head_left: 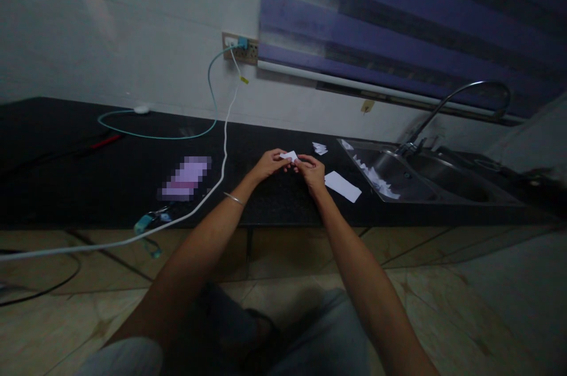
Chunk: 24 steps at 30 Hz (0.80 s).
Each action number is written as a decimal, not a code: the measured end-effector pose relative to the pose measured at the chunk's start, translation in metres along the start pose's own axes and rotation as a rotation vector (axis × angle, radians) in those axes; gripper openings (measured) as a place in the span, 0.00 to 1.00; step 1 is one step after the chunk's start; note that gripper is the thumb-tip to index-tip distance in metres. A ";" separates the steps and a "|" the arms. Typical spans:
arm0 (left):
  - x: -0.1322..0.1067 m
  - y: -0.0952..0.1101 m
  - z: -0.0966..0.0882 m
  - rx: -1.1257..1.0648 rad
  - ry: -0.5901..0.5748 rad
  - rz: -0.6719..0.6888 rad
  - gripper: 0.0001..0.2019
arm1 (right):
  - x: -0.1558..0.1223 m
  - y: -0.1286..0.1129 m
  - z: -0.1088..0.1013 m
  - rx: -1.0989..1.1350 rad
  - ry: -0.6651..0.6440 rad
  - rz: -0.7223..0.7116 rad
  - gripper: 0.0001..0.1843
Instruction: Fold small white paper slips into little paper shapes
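Observation:
Between both hands, just above the black countertop (283, 205), is a small piece of white paper (290, 156). My left hand (269, 164) pinches its left side, a bangle on that wrist. On the right side, my right hand (311, 172) grips the same paper with thumb and fingers. A stack of white paper slips (343, 186) lies flat beside my right hand. Farther back, a few small folded paper pieces (319, 148) rest on the counter. More folded white pieces (376, 178) line the left edge of the sink.
At right is a double steel sink (416, 178) with a curved faucet (460, 90). A white cable (225, 146) crosses the counter left of my arm, down from the wall outlet (240, 48). A teal cable (177, 137), a blurred-out item (186, 178) and a teal strap (144, 224) lie at left.

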<state>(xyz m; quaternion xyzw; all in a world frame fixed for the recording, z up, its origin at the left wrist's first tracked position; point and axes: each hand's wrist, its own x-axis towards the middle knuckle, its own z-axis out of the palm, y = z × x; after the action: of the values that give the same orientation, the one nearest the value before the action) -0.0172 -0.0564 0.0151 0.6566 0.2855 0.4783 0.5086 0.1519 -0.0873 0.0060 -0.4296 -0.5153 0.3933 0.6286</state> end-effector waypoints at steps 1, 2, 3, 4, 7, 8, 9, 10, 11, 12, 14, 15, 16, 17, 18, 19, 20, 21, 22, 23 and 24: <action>0.000 0.001 0.000 0.017 -0.024 -0.009 0.17 | 0.000 0.000 0.000 -0.004 -0.009 0.010 0.22; 0.000 0.001 0.000 0.041 -0.047 -0.008 0.16 | 0.000 0.000 0.001 -0.008 -0.018 0.016 0.21; -0.001 0.002 0.000 0.067 -0.066 0.004 0.15 | 0.000 0.000 0.001 -0.012 -0.025 0.019 0.21; -0.001 0.003 -0.001 0.089 -0.079 0.023 0.15 | 0.000 0.000 0.001 -0.016 -0.031 0.019 0.20; -0.002 0.005 -0.005 0.123 -0.106 0.069 0.16 | 0.000 -0.001 0.002 -0.012 -0.045 0.020 0.20; -0.002 0.006 -0.005 0.124 -0.117 0.074 0.17 | 0.000 -0.001 0.002 -0.007 -0.045 0.024 0.19; -0.002 0.006 -0.006 0.122 -0.126 0.073 0.17 | 0.000 -0.002 0.002 -0.003 -0.039 0.028 0.19; -0.002 0.005 -0.006 0.122 -0.133 0.068 0.18 | 0.000 -0.002 0.002 0.003 -0.026 0.035 0.19; -0.002 0.005 -0.006 0.124 -0.138 0.059 0.19 | 0.000 -0.002 0.002 0.010 -0.009 0.043 0.18; -0.002 0.004 -0.005 0.127 -0.141 0.049 0.21 | -0.001 -0.003 0.002 0.020 0.012 0.052 0.18; -0.002 0.002 -0.004 0.133 -0.145 0.030 0.24 | -0.001 -0.003 0.003 0.048 0.045 0.071 0.18; -0.002 0.002 -0.003 0.133 -0.151 0.027 0.26 | -0.001 -0.003 0.003 0.059 0.053 0.079 0.18; -0.003 0.002 -0.003 0.133 -0.159 0.029 0.27 | -0.001 -0.003 0.003 0.067 0.057 0.085 0.18; -0.004 0.002 -0.002 0.130 -0.170 0.036 0.27 | -0.001 -0.003 0.003 0.069 0.057 0.091 0.18; -0.004 0.003 -0.002 0.126 -0.181 0.043 0.27 | -0.001 -0.003 0.003 0.067 0.054 0.096 0.19; -0.005 0.003 -0.002 0.123 -0.189 0.047 0.27 | -0.001 -0.003 0.003 0.066 0.049 0.099 0.19; -0.005 0.003 -0.002 0.120 -0.195 0.047 0.27 | -0.001 -0.003 0.002 0.066 0.043 0.100 0.19; -0.005 0.003 -0.002 0.118 -0.196 0.041 0.27 | -0.001 -0.002 0.002 0.069 0.035 0.099 0.19; -0.004 0.001 -0.003 0.115 -0.195 0.029 0.27 | -0.001 -0.002 0.002 0.071 0.025 0.096 0.20; -0.003 -0.001 -0.004 0.112 -0.190 0.014 0.27 | -0.001 -0.001 0.002 0.070 0.015 0.090 0.20; -0.002 -0.003 -0.004 0.108 -0.182 0.000 0.27 | -0.001 -0.001 0.002 0.063 0.004 0.084 0.20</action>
<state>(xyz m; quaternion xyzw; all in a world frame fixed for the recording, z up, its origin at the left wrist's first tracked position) -0.0215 -0.0554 0.0113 0.7239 0.2633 0.4006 0.4961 0.1500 -0.0887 0.0065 -0.4315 -0.4828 0.4347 0.6259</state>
